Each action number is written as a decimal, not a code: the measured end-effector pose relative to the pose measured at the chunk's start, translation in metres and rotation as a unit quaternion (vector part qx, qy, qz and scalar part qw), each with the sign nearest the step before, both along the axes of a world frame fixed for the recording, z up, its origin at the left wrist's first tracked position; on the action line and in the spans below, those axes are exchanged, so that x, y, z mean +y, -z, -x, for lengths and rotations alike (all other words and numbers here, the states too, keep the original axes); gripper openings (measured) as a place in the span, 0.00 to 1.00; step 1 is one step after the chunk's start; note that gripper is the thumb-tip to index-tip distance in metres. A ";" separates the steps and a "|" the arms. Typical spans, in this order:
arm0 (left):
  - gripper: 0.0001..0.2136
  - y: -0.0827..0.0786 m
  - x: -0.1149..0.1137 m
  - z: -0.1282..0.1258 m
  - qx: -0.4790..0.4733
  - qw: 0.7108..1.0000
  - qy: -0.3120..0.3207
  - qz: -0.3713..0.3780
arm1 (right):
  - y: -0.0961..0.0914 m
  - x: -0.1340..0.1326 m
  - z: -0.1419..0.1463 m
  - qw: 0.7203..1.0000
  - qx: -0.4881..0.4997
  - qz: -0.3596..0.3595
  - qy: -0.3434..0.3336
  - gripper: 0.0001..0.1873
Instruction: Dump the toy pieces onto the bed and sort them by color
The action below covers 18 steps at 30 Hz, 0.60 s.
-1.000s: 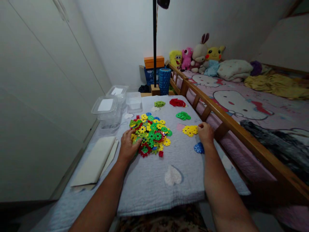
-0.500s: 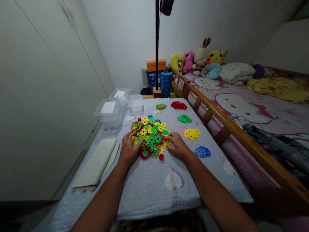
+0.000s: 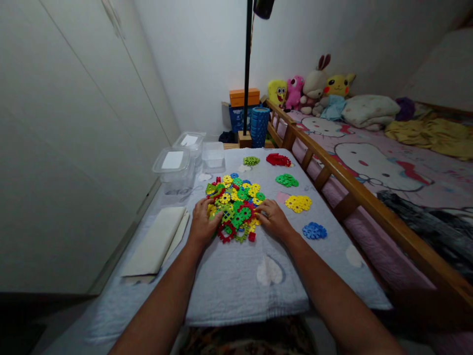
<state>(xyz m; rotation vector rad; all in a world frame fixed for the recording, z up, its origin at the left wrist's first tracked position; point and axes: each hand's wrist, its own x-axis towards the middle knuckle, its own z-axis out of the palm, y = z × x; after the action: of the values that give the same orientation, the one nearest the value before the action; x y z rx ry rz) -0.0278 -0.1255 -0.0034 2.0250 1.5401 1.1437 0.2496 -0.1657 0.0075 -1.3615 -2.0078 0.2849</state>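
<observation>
A mixed pile of plastic interlocking pieces (image 3: pixel 236 202) in yellow, green, red and blue lies in the middle of the cloth-covered table (image 3: pixel 236 281). My left hand (image 3: pixel 203 222) rests against the pile's left side, thumb apart from the fingers and touching light-green pieces. On the opposite side, my right hand (image 3: pixel 274 217) has its fingers bent, with the tips at the pile's right edge. Neither hand shows a piece in its grasp. Sorted heaps sit beyond and to the right: light green (image 3: pixel 252 160), red (image 3: pixel 278 159), green (image 3: pixel 287 180), yellow (image 3: pixel 298 203) and blue (image 3: pixel 315 230).
Clear plastic boxes (image 3: pixel 173 170) stand at the back left, above a folded cream-coloured sheet (image 3: pixel 157 241). A wooden bed rail (image 3: pixel 332 180) runs along the right side. Behind the table rises a black pole (image 3: pixel 247 74) beside a blue foam roller (image 3: pixel 259 127).
The whole view has shifted slightly, so the table appears a little further right. Both hands stay at the pile's sides, and its near pieces appear drawn slightly closer together.
</observation>
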 end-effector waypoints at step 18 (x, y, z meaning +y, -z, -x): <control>0.20 -0.002 -0.001 0.002 0.005 1.000 0.000 0.009 | -0.010 0.004 -0.076 0.950 0.071 -0.009 0.304 0.10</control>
<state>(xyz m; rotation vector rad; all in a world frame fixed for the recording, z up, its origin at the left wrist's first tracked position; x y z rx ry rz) -0.0302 -0.1264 -0.0010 2.0237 1.5486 1.1174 0.3251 -0.1616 0.0174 -1.8102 -1.3827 0.0763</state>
